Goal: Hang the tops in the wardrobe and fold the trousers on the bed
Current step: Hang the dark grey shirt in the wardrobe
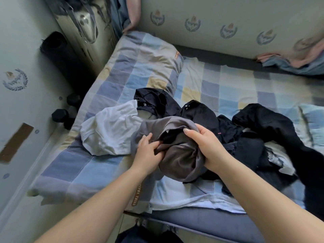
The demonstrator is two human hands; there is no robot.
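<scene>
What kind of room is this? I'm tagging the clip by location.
Most likely a bedroom: a bed with a checked cover, a pillow at its head, and loose clothes piled on it. Both hands hold a grey garment.

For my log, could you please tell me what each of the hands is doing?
Left hand: grips the grey garment.
Right hand: grips the same grey garment.

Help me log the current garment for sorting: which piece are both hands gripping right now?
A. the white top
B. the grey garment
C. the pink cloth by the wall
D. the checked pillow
B: the left hand and the right hand both curl into the bunched grey garment, while the white top lies untouched beside it.
</scene>
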